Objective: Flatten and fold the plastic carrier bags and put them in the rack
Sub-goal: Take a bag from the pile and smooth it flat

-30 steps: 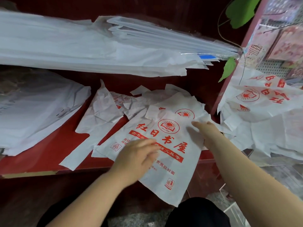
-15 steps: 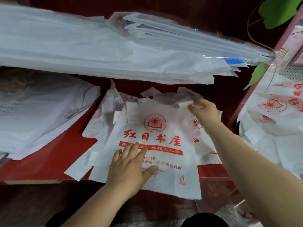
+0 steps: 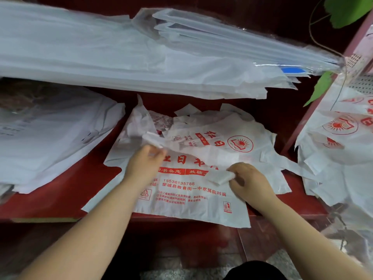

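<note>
Left hand [image 3: 144, 164] is blurry, but its fingers [image 3: 156, 153] pinch one white handle [image 3: 152, 140] of the carrier bag [image 3: 189, 201]. Right hand [image 3: 250, 183] pinches the other handle [image 3: 220, 177], bunched into a small pad. Under both hands the bag lies on the red bench [image 3: 60, 199], white with red words and a phone number. Its top part is pulled over the big red letters and hides some. More crumpled bags [image 3: 222, 126] lie just behind the hands. Above the hands, a pile of flat white bags [image 3: 101, 57] is cut off at the left.

thin, matt, creased plastic carrier bag [image 3: 191, 190] on a smooth, seemingly lacquered red wooden shelf [image 3: 66, 197].
</note>
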Demonstrator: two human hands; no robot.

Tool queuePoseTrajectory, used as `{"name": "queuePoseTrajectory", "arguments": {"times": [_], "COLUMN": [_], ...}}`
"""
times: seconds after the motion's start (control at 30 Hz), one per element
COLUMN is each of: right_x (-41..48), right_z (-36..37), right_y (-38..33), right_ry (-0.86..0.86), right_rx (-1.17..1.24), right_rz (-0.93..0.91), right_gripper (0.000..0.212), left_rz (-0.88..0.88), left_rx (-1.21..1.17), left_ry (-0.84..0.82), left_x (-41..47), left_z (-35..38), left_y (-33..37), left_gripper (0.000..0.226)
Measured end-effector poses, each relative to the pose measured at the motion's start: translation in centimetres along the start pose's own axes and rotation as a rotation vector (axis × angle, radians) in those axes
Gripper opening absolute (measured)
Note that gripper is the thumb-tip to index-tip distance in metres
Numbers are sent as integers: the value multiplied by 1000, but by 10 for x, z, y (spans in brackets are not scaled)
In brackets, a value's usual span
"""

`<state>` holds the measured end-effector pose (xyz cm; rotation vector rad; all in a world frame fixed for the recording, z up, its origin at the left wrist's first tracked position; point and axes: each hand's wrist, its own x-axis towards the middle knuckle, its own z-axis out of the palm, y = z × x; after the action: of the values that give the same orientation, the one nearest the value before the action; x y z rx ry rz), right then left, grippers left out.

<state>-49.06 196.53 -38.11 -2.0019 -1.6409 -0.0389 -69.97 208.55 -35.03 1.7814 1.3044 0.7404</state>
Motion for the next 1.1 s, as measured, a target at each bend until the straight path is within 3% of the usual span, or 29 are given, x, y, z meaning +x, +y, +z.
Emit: {"name": "queuePoseTrajectory", "arguments": {"times": [0.17,0.37,0.57,0.67,0.8,1.0,1.1], "right_x": [1,0,-1,-1,-2,-3,-2], "right_z": [2,3,3,3,3,-1,-4], "right_y": [3,7,5,5,5,1,-1], "right_ry": [-17,0,14,6,-14,-32,-59], "right_rx": [-29,-70,-75,-51,-77,-23,41], "right_rz": [22,-4,-29,20,-43,34,100], "right_gripper": [20,29,29,27,23,26,30], "left_rz": [-65,-26,92,85,54,-234,-312], "left_rx": [-60,188,247,72,75,-223,-192], "left_ry": [50,257,335,258,108,-336,-403], "left_x": [44,57,68,64,48,7,-11], "left_z": [-4,3,-12,-32,-56,-78,-71], "left_y": [2,10,16,17,18,6,-10], "left_gripper": [47,55,31,26,25,8,17]}}
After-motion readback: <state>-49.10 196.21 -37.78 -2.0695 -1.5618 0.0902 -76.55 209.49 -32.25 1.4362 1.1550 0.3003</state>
